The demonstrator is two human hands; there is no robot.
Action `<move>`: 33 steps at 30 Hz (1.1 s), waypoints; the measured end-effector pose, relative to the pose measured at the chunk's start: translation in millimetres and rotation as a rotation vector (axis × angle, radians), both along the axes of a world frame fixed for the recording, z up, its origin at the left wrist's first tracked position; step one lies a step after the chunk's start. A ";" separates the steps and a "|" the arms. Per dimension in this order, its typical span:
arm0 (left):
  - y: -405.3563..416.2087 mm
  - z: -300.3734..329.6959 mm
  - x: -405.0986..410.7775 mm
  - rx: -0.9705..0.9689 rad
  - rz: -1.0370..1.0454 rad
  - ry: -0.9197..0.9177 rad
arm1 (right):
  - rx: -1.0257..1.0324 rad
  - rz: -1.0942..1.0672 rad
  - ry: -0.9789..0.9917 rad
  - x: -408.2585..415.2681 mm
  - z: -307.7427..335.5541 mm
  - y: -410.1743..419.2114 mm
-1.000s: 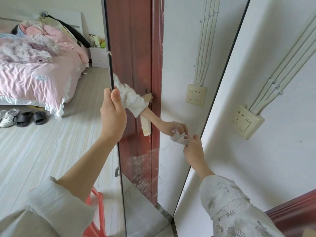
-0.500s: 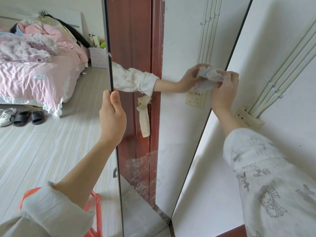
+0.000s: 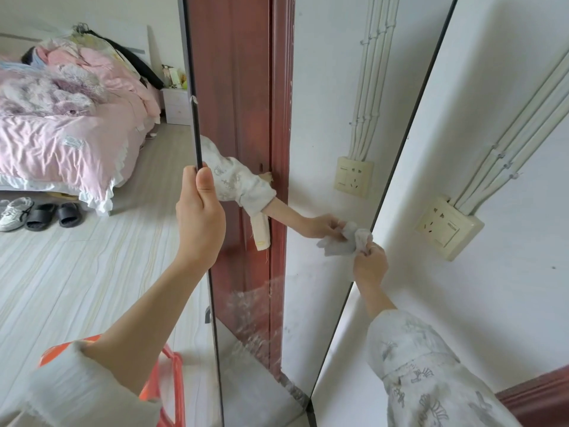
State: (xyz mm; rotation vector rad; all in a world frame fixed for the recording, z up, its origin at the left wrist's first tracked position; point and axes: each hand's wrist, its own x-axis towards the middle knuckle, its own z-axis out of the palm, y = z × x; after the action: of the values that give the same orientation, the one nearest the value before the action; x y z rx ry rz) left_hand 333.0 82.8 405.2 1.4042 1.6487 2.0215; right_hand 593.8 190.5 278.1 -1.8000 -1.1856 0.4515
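Observation:
A tall mirror (image 3: 320, 124) in a thin black frame leans against the white wall. My left hand (image 3: 200, 217) grips its left edge, thumb on the front. My right hand (image 3: 369, 263) holds a crumpled white cloth (image 3: 361, 238) pressed against the glass near the mirror's right edge, at mid height. The glass reflects my arm, the cloth, a red-brown door frame and a wall socket. Streaky smears show low on the mirror.
A cream wall socket (image 3: 446, 226) with white cable conduits (image 3: 520, 118) sits on the wall to the right. A bed (image 3: 64, 131) with pink bedding stands at the left, shoes (image 3: 37, 212) beside it. An orange-red stool or basket (image 3: 166, 383) is low by my left arm.
My right hand with the cloth swept up the glass to socket height, then came back down to mid height near the right edge. My left hand kept its grip on the mirror's edge.

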 end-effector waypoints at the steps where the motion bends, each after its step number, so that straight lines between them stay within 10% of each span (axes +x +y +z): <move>1: -0.1 0.4 -0.3 0.000 0.000 0.000 | 0.029 -0.008 0.005 1.5 7.8 3.5; 7: -0.8 0.2 -1.1 -0.009 -0.006 0.002 | 0.198 -0.010 0.121 -2.4 44.9 15.5; 18: -0.8 -0.1 -1.0 -0.005 -0.033 -0.008 | -0.297 0.117 0.151 1.0 -42.3 -18.5; 33: -14.1 -53.1 5.9 -0.147 -0.010 -0.088 | 0.208 0.036 -0.019 5.4 30.8 13.9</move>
State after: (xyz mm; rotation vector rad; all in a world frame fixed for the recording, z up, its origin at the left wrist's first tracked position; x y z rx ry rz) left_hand 338.9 68.7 352.1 1.2541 1.7105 1.8850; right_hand 599.2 204.4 308.9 -1.6100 -1.2332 0.3195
